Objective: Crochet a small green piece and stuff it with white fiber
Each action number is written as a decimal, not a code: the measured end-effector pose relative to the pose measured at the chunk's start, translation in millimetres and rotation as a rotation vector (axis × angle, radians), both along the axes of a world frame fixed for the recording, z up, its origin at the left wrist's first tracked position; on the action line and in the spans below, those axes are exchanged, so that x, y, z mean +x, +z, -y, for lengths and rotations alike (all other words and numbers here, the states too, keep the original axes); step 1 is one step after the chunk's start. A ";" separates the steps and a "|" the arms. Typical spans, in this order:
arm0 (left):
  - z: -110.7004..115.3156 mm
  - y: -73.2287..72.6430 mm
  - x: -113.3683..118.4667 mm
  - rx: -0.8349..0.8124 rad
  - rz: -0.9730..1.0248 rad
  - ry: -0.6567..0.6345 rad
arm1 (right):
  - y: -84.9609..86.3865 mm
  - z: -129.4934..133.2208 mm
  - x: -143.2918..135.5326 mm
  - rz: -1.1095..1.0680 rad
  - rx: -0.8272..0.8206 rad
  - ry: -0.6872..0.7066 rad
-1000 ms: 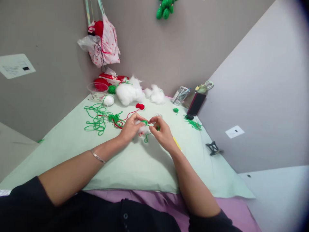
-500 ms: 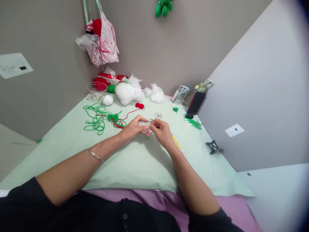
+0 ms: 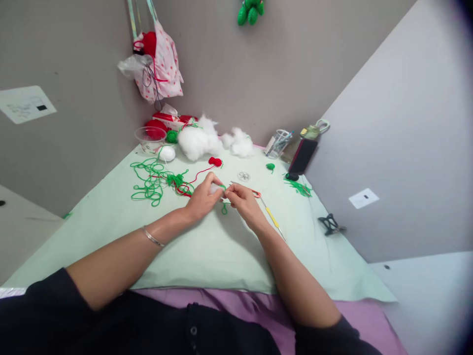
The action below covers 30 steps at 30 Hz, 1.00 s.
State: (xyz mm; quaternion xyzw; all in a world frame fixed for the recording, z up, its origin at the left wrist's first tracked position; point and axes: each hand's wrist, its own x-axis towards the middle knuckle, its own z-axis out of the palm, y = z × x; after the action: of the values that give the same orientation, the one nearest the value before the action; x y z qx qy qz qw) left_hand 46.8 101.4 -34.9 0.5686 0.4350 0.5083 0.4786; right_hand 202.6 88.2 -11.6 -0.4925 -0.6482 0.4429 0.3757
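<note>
Two bare hands: left hand pinching one small green-and-white piece, seemingly part-worked, green yarn loop at its six o'clock; right hand at its edge, grip unclear. Apparently finished: one green bobble, two o'clock. Seemingly unused: white stuffing, eleven o'clock.

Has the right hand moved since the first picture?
Yes: the right hand has shifted slightly left, away from the resting yellow-handled tool, which now shows more fully.

Head-worn view, forward and down
</note>
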 end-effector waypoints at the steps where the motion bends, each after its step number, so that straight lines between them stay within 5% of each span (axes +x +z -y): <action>1: 1.1 1.4 0.0 0.006 0.013 -0.005 | 0.3 -0.7 0.9 0.005 0.002 0.001; 14: -6.8 11.2 -8.7 -0.163 0.307 -0.308 | -4.1 -14.0 13.4 0.009 0.074 -0.139; 22: -4.6 -2.5 0.8 -0.124 0.253 -0.125 | -2.6 1.6 2.1 0.147 0.234 -0.143; 30: 1.0 3.3 0.5 0.082 0.162 -0.039 | 1.0 0.5 1.7 0.104 0.189 -0.024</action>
State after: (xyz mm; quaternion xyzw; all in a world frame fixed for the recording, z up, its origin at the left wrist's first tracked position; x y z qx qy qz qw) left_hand 47.3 100.4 -31.6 0.5531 0.3624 0.5607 0.4984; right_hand 204.3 87.6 -10.6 -0.4850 -0.6998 0.3488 0.3916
